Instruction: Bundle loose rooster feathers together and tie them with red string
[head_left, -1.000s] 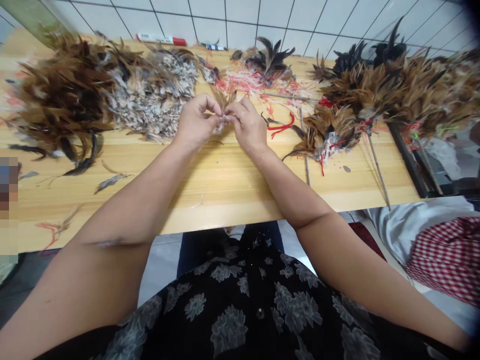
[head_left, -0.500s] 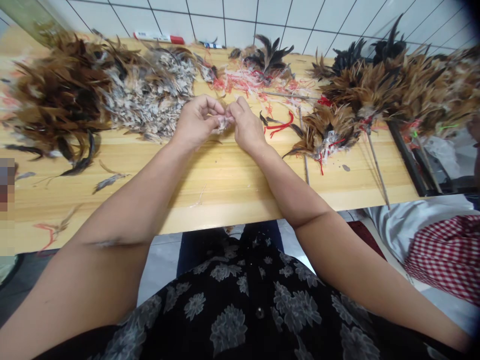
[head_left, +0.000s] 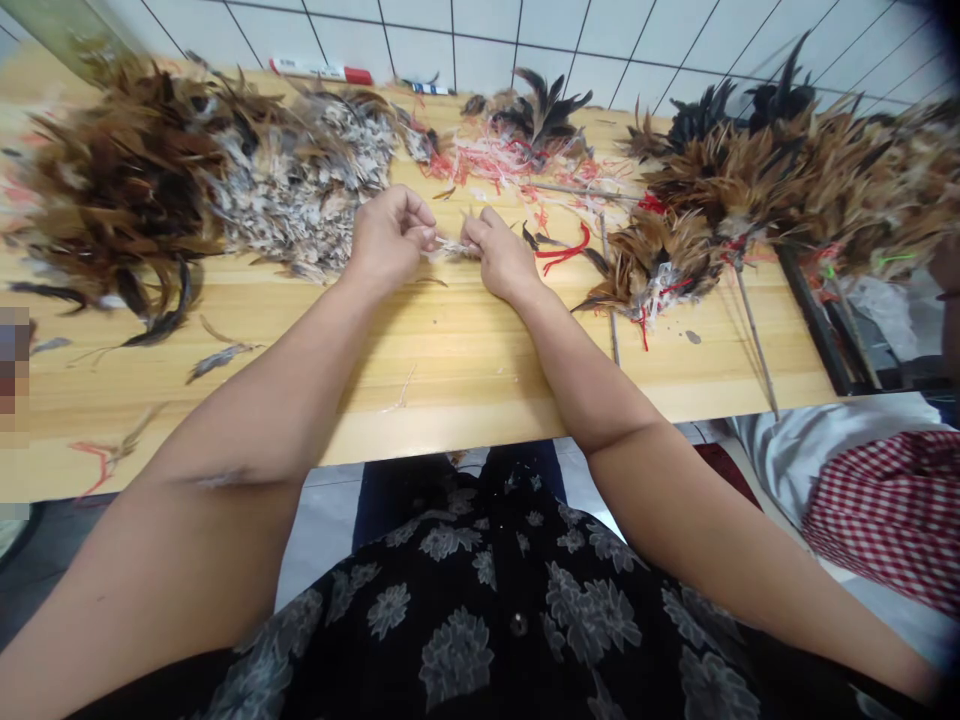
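Between my hands, above the wooden table (head_left: 450, 370), is a small pale feather (head_left: 456, 247), its outline partly hidden by fingers. My left hand (head_left: 390, 235) is closed in a pinch at its left end. At the other end, the fingers of my right hand (head_left: 502, 252) are closed on it too. Just left of my left hand lies a pile of grey-white feathers (head_left: 292, 190), beside a larger heap of brown feathers (head_left: 127, 180). Red ribbon strips (head_left: 566, 250) lie close to the right of my right hand, near a tied brown feather bundle (head_left: 660, 260).
Brown and black feather dusters (head_left: 742, 180) with thin sticks (head_left: 756, 335) fill the right side. Pink and white string scraps (head_left: 487, 155) lie at the back, near a red-capped marker (head_left: 321, 71) by the tiled wall. A black frame (head_left: 814, 320) stands at right.
My hands have drawn slightly apart, my right hand shifting right and a little down. More of the pale feather shows between them.
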